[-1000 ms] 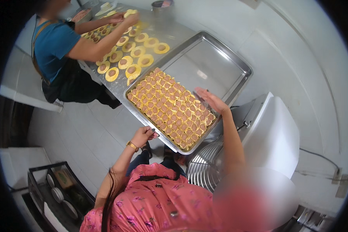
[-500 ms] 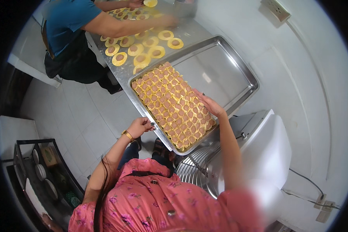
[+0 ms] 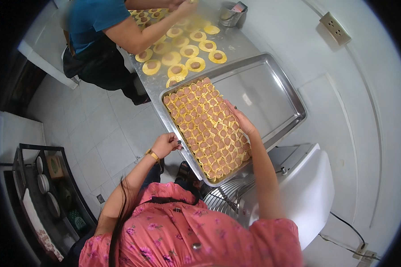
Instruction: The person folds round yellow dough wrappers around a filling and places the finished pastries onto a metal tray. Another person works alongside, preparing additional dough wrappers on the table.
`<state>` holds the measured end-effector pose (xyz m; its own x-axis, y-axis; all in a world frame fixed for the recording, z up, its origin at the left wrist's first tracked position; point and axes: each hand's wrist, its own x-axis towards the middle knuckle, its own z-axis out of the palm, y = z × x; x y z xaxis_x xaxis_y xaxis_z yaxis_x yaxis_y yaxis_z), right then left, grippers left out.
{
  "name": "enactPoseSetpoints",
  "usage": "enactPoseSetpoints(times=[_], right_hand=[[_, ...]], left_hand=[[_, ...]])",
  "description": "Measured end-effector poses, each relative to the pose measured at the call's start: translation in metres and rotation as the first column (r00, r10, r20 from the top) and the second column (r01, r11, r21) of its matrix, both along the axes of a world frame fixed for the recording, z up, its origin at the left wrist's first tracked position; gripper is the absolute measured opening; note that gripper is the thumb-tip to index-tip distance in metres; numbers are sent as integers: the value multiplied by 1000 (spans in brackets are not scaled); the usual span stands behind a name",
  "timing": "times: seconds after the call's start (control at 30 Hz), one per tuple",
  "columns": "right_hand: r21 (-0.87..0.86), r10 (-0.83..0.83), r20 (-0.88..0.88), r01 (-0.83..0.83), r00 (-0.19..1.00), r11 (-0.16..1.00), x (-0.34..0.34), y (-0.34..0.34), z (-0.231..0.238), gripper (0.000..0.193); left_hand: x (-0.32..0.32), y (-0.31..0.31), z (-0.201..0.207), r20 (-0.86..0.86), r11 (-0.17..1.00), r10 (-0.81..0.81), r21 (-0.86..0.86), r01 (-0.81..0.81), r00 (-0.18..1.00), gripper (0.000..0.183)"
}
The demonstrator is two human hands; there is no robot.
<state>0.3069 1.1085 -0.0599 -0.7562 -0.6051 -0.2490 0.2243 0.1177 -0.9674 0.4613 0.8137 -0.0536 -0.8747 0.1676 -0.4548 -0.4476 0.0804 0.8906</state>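
Yellow-wrapped pieces point(image 3: 207, 129) with meat tops pack one half of a metal tray point(image 3: 258, 100) on the bench point(image 3: 238, 41). From the pieces' middle, the left hand point(image 3: 165, 144) is at 8 o'clock, fingers bunched narrow at the rim; I cannot tell whether they grip it. The right hand point(image 3: 243, 119), between 2 and 3 o'clock, lies flat along the pieces' edge, fingers extended.

Too hard a push from the right palm could squash or lift the soft pieces; too little support could let that row slump toward the bare metal at 2 o'clock. The tray's 6 o'clock corner seems to overhang, so leaning there might tip it.

No lettering is readable; a carton point(image 3: 55, 167) toward 8:30 bears a blurred green mark.
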Motion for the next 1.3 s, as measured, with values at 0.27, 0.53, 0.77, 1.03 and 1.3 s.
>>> enactPoseSetpoints(times=[0.27, 0.53, 0.77, 1.03, 1.3], right_hand=[[-255, -53, 27, 58, 998, 965, -27, -2, -5, 61], [49, 56, -46, -54, 997, 997, -32, -34, 16, 61], [-188, -73, 118, 94, 990, 978, -54, -41, 10, 59], [82, -115, 18, 113, 993, 990, -71, -38, 7, 64], [372, -337, -29, 323, 941, 870, 6, 81, 30, 73]], left_hand=[[-4, -4, 7, -32, 990, -55, -135, 51, 998, 5], [-8, -7, 5, -82, 973, -99, -215, 79, 992, 8], [-15, -18, 4, -41, 944, -184, -285, 164, 982, 15], [-37, -49, 5, 103, 955, -285, -52, 291, 953, 17], [-61, -139, 0, 216, 947, -314, 2, 321, 924, 23]])
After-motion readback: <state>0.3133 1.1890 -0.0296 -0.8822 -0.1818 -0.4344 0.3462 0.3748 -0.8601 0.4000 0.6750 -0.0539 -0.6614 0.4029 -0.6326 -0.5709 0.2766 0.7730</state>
